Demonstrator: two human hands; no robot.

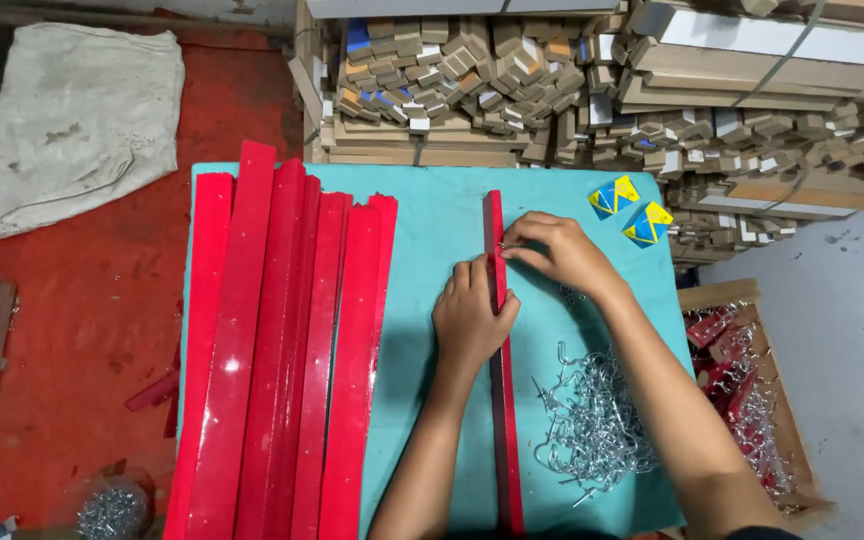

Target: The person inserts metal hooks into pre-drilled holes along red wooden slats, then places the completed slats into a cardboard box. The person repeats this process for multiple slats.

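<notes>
The two forearms are reaching up from the bottom edge over a teal table (432,210), and between them a thin red strip (501,400) is lying lengthwise, running away from the camera. The left hand (470,318) is pressing down on the strip's middle, its fingers lying flat and closed against the left edge. The right hand (558,250) is working near the strip's far end, its fingers pinching together at the strip's side on something too small to make out. Just right of the strip, a heap of silver hooks (594,425) is lying on the table. Left of the hands, well apart, wider red boards (277,350) are lying side by side. Two blue-and-yellow boxes (630,210) are sitting near the far right corner. A wooden crate (752,400) is standing beside the table on the right.
</notes>
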